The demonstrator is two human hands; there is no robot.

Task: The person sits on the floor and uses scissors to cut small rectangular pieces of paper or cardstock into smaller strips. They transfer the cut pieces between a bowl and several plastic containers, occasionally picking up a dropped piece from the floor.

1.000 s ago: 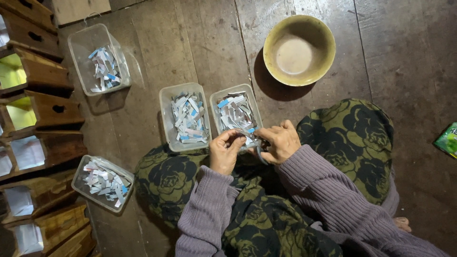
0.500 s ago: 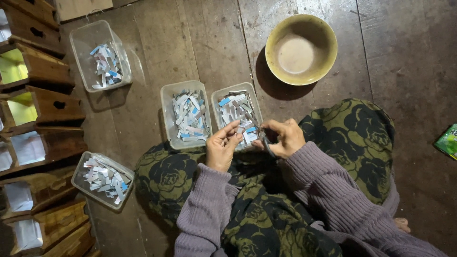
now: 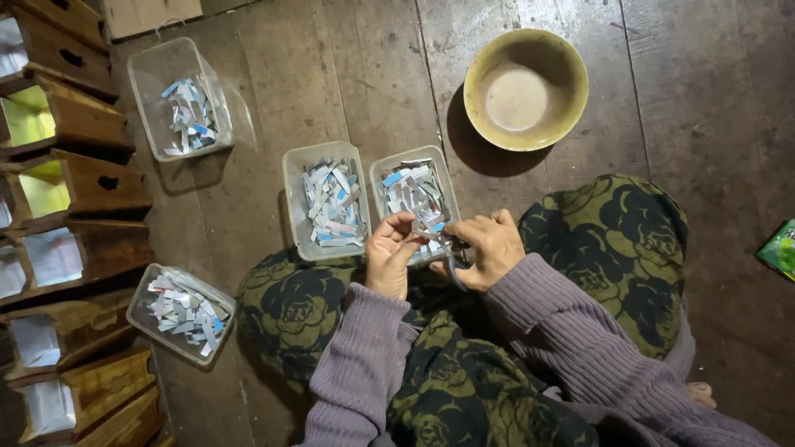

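Observation:
I sit on a wooden floor with two clear plastic tubs before my knees, both full of small white and blue paper strips. My left hand point(image 3: 391, 255) and my right hand point(image 3: 487, 248) meet over the near edge of the right tub point(image 3: 377, 178). Together they pinch a small paper strip point(image 3: 432, 235) between the fingertips. A thin dark loop, maybe scissors handles, hangs below my right hand; I cannot tell for sure. The left tub point(image 3: 291, 207) stands just beside my left hand.
A yellow bowl point(image 3: 525, 87) stands at the far right. A third tub of strips point(image 3: 180, 99) is at the far left, a fourth point(image 3: 182, 312) by my left knee. Wooden drawers point(image 3: 74, 190) line the left edge. A green packet point(image 3: 780, 248) lies at the right edge.
Both hands have stayed over the right tub, shifting slightly as the fingers work the strip. The view has tilted a little.

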